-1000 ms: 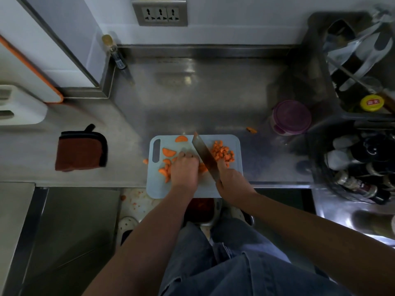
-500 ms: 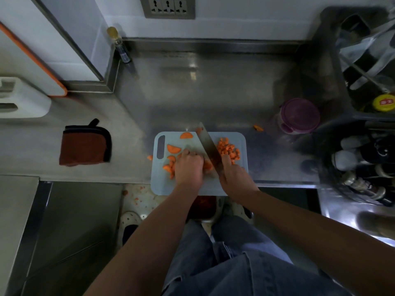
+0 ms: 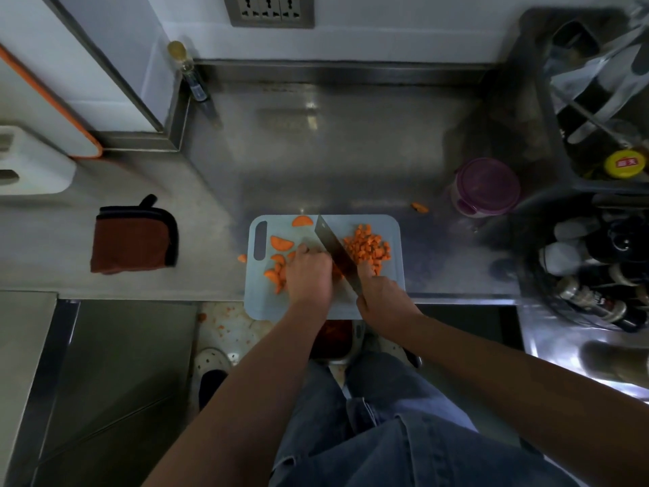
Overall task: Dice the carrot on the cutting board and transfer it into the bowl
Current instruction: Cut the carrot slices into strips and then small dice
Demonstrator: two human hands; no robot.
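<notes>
A pale blue cutting board (image 3: 393, 297) lies at the counter's front edge. Half-round carrot slices (image 3: 281, 243) lie on its left half and a heap of diced carrot (image 3: 367, 246) on its right. My left hand (image 3: 309, 275) holds carrot pieces down in the middle of the board, fingers curled over them. My right hand (image 3: 381, 297) grips the handle of a cleaver (image 3: 335, 253), whose blade runs along my left knuckles, between the slices and the diced heap. A bowl with red contents (image 3: 335, 340) shows below the counter edge, mostly hidden by my arms.
A purple-lidded jar (image 3: 486, 186) stands right of the board, with a stray carrot piece (image 3: 419, 207) near it and another (image 3: 242, 258) at the board's left edge. A brown pot holder (image 3: 133, 235) lies left. Bottles (image 3: 597, 275) and a utensil rack crowd the right.
The cleaver blade has come down from a raised tilt to lie close against my left knuckles. The camera view has shifted slightly; both hands stay in the same spot on the board.
</notes>
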